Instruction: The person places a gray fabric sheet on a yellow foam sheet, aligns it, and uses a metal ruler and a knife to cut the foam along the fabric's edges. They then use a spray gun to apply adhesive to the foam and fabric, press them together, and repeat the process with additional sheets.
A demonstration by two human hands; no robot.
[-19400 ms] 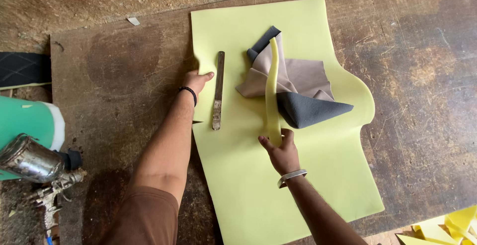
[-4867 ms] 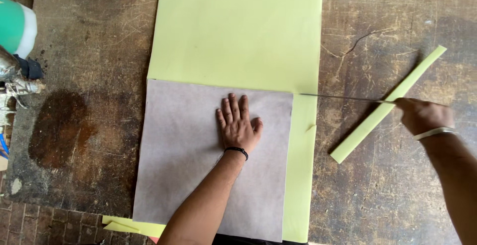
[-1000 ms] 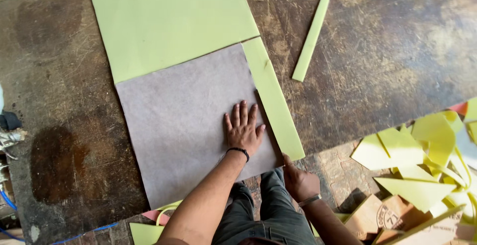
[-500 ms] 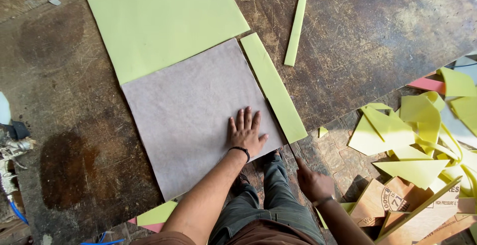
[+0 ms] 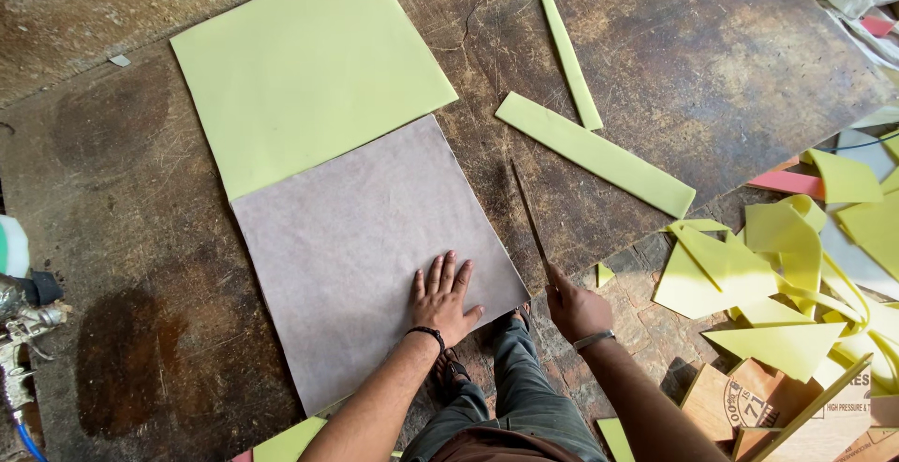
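Observation:
My left hand lies flat, fingers spread, on a grey square sheet that covers the near part of a pale yellow-green foam sheet on a worn wooden table. My right hand grips a long thin blade that points away from me, just right of the grey sheet's edge. A wide cut foam strip lies loose to the right of the blade. A narrower strip lies beyond it.
Several yellow-green foam offcuts are heaped on the floor at the right, beside a cardboard box. A metal spray gun sits at the left edge. My legs show under the table's near edge.
The wide strip beside the grey sheet has come free and now lies apart to the right. My right hand has risen from below the table edge with the blade.

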